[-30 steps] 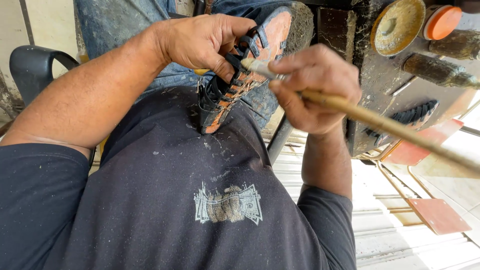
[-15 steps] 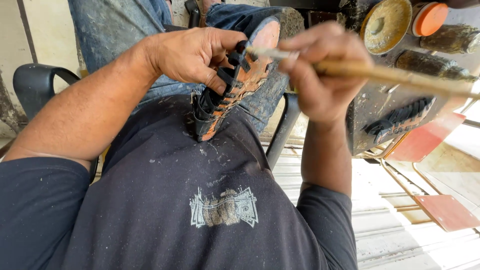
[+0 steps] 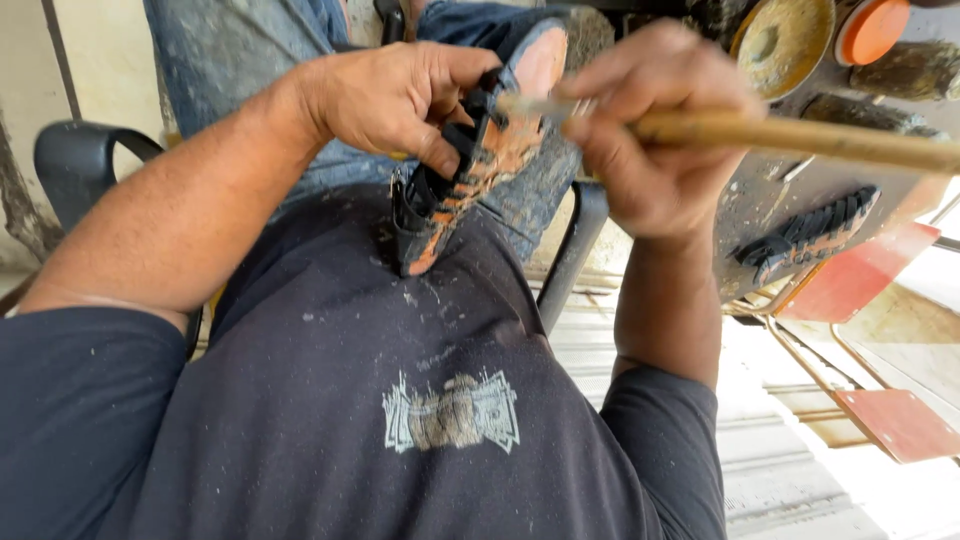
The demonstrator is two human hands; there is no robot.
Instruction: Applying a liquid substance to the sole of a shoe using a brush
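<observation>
Workbench [image 3: 770, 215] behind; light, flexible shoe [image 3: 470, 170] is clamped by left hand [image 3: 400, 95]; brush [image 3: 790, 135] is gripped by right hand [image 3: 650, 150].

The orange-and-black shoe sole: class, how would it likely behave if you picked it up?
The shoe sole looks thin and rubbery, so probably bendy and light. The left hand pinches it easily. Its treads suggest grip; any wet glue could be tacky.
</observation>
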